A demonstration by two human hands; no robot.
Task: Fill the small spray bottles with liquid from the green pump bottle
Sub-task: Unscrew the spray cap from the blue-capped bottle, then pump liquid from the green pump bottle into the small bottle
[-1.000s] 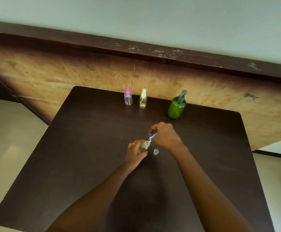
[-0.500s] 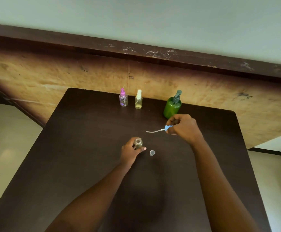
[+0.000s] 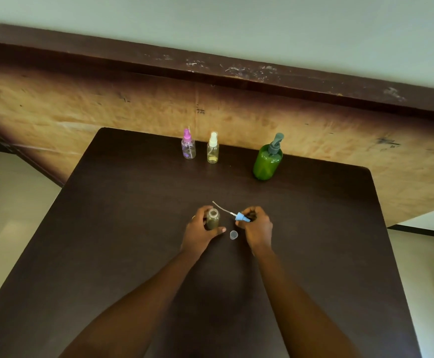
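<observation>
Gripping the open bottle point(image 3: 213, 218) in our left hand point(image 3: 199, 232), we are pinching the blue sprayer point(image 3: 241, 217) beside it with our right hand point(image 3: 258, 228), clear cap point(image 3: 233, 235) near, green pump bottle point(image 3: 267, 164) beyond.

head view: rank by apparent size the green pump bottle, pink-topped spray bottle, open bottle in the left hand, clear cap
1. green pump bottle
2. pink-topped spray bottle and open bottle: unsure, the open one is nearer, foreshortened and partly hidden by the left hand
3. clear cap
</observation>
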